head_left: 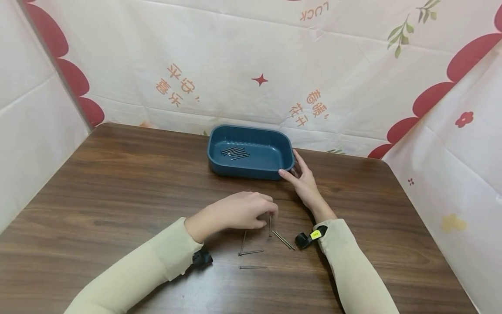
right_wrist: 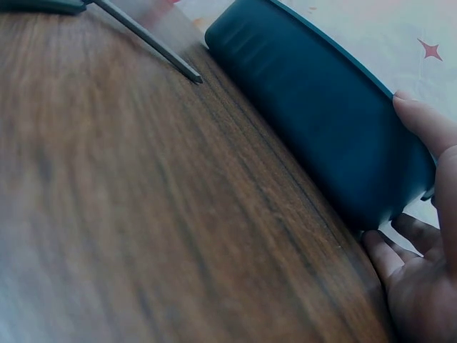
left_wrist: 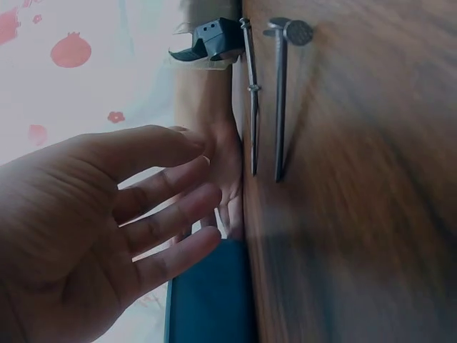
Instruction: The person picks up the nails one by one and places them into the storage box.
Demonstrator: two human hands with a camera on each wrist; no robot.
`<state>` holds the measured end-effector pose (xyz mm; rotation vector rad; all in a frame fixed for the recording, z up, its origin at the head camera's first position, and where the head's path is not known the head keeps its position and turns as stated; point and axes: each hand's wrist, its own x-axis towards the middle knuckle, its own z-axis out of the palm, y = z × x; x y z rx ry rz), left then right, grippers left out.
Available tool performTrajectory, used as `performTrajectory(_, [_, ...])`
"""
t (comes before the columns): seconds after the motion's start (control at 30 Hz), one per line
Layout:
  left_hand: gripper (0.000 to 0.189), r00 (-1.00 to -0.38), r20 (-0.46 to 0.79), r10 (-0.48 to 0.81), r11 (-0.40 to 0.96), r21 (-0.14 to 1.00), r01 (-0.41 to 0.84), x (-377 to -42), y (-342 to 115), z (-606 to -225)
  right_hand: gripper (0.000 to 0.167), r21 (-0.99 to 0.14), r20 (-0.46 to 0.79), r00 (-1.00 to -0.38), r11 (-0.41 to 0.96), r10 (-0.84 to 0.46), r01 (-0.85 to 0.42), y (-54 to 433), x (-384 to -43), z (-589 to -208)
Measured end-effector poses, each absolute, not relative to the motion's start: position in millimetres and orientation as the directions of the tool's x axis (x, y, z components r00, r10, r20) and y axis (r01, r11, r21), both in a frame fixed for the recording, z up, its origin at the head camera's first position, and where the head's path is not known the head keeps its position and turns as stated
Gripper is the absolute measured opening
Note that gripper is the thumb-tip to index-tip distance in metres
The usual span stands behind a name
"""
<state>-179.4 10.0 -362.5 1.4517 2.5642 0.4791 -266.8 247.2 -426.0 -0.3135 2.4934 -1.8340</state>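
Observation:
A blue rectangular box (head_left: 251, 172) stands at the back of the table with several metal nails (head_left: 235, 152) lying inside at its left. My right hand (head_left: 306, 183) grips its right end, thumb over the rim and fingers low against the side, as the right wrist view shows. Just in front of the box, my left hand (head_left: 241, 211) hovers with loosely bent fingers over a loose nail (head_left: 270, 229). Nothing shows between those fingers in the left wrist view, where a nail (left_wrist: 280, 107) lies apart from them.
On the wooden table (head_left: 137, 183), several more nails lie in front of the left hand, among them a pair of nails (head_left: 283, 240) and a single nail (head_left: 252, 267). A printed curtain (head_left: 243, 56) hangs behind. Each wrist wears a black camera (head_left: 307, 239).

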Motion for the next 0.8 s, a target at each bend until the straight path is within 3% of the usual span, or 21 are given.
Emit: performTrajectory(0.8, [0.017, -0.421, 0.006, 0.907, 0.4, 0.303, 0.865, -180.8, 29.3, -382.6, 0.085, -0.947, 0.103, -0.978, 0.284, -0.18, -0.152, 247.1, -266.5, -426.7])
